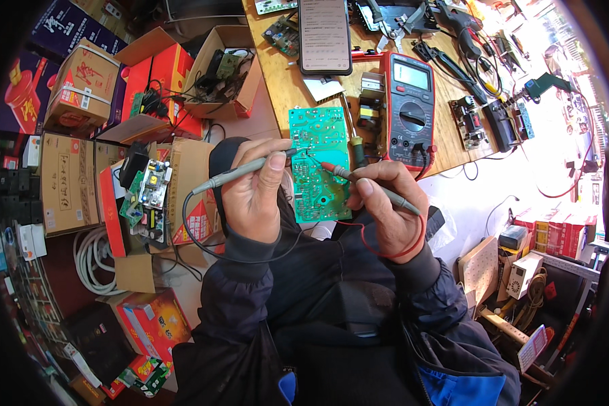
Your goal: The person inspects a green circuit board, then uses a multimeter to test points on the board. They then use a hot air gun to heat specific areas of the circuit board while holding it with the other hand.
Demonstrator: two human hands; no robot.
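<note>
A wooden table (pixel 281 88) lies ahead of me, with cardboard boxes (pixel 68 183) at its left; the green circuit board (pixel 321 172) is between me and the table; right of it, a red multimeter (pixel 411 101); my left grip (pixel 257 189) pinches a grey probe (pixel 233 172); my right grip (pixel 389 210) holds a red-and-grey probe (pixel 336 170); both tips point at the board.

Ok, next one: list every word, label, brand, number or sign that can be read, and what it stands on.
Wording is located here, not copied out.
Phone: lines of text, too small to read.
Red multimeter: markings, too small to read.
Green circuit board: any markings too small to tell.
Purple box: large pale characters, not transcribed.
Tan carton: large characters, not transcribed.
</note>
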